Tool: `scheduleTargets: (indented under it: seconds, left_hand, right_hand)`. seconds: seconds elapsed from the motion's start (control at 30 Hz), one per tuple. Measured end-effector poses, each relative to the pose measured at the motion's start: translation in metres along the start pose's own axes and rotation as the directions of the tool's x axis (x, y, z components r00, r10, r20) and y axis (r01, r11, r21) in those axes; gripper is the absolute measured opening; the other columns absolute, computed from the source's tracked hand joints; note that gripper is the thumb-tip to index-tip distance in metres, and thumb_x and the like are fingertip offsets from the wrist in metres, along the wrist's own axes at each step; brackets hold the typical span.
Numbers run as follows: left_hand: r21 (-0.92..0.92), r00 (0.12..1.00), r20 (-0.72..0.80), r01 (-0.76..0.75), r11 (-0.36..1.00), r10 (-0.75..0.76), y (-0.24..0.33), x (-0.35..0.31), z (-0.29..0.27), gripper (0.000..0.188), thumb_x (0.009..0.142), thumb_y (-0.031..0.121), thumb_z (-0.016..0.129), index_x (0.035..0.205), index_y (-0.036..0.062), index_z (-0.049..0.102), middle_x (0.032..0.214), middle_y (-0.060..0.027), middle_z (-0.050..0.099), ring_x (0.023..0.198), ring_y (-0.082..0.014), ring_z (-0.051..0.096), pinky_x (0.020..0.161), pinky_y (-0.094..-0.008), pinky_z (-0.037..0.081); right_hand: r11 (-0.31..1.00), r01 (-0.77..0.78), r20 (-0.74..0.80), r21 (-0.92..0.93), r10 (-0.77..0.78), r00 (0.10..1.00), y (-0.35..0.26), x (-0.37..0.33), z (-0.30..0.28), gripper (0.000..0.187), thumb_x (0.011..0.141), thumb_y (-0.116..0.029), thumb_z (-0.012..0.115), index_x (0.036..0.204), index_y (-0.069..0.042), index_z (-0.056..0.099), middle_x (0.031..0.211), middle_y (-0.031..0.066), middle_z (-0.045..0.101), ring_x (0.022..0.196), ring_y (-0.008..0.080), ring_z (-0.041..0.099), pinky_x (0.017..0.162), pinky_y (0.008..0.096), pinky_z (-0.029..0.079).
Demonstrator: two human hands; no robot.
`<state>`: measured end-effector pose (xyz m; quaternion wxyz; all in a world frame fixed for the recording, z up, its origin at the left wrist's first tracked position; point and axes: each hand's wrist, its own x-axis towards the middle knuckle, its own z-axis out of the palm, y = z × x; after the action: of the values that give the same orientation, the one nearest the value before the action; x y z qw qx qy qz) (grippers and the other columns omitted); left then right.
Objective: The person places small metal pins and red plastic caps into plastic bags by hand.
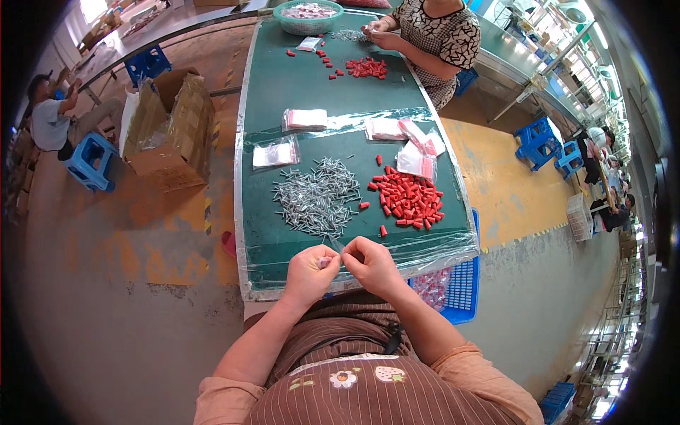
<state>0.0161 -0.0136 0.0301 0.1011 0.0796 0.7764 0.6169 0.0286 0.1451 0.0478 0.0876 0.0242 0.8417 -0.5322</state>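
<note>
Close to the table's near edge, my left hand [309,275] and my right hand [372,266] meet with fingertips pinched together. Between them is a small clear plastic bag [336,244], mostly covered by the fingers; its contents cannot be made out. Just beyond my hands lies a heap of grey metal screws [316,197]. To its right is a pile of red plastic caps [411,200], with a few strays around it. Stacks of small clear bags with red edges lie behind the heaps: one stack [306,119], another [276,153], and loose bags [416,161] partly over the caps.
The green table [283,78] has clear film across its near part. Below its right corner sits a blue basket [462,290] holding filled bags. Across the table a person [432,42] handles small parts beside more red caps [366,68]. A cardboard box [170,134] stands left.
</note>
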Motion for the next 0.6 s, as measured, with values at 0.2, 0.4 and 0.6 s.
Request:
scheduleTargets:
  seconds: [0.2,0.4,0.6]
  left_hand:
    - [0.281,0.937,-0.096,-0.299,0.912,0.336,0.000,-0.006,0.014,0.006,0.072,0.003,0.061,0.072,0.0024,0.056,0.069,-0.0137,0.055,0.064,-0.0315,0.055,0.058,-0.0390,0.044]
    - [0.263,0.939,-0.133,-0.274,0.925,0.317,-0.002,-0.015,0.018,0.005,0.072,0.000,0.060,0.072,0.0025,0.056,0.068,-0.0140,0.053,0.063,-0.0317,0.053,0.057,-0.0383,0.043]
    - [0.321,0.943,-0.153,-0.235,0.917,0.295,-0.005,-0.012,0.017,0.008,0.072,0.001,0.058,0.070,0.0037,0.051,0.069,-0.0148,0.052,0.065,-0.0346,0.053,0.058,-0.0419,0.043]
  right_hand:
    - [0.994,0.008,-0.170,-0.112,-0.027,0.985,0.004,-0.009,0.014,0.014,0.081,-0.012,0.060,0.081,0.001,0.057,0.073,0.0163,0.060,0.066,0.0308,0.060,0.061,0.0374,0.047]
    - [0.994,-0.017,-0.172,-0.104,-0.001,0.985,0.010,-0.015,0.018,0.015,0.081,-0.013,0.060,0.079,0.001,0.056,0.073,0.0165,0.060,0.068,0.0326,0.059,0.062,0.0394,0.046]
    - [0.998,-0.048,-0.134,-0.031,0.044,0.990,0.010,-0.011,0.023,0.015,0.080,-0.014,0.060,0.080,0.001,0.056,0.072,0.0174,0.060,0.068,0.0326,0.059,0.063,0.0398,0.047]
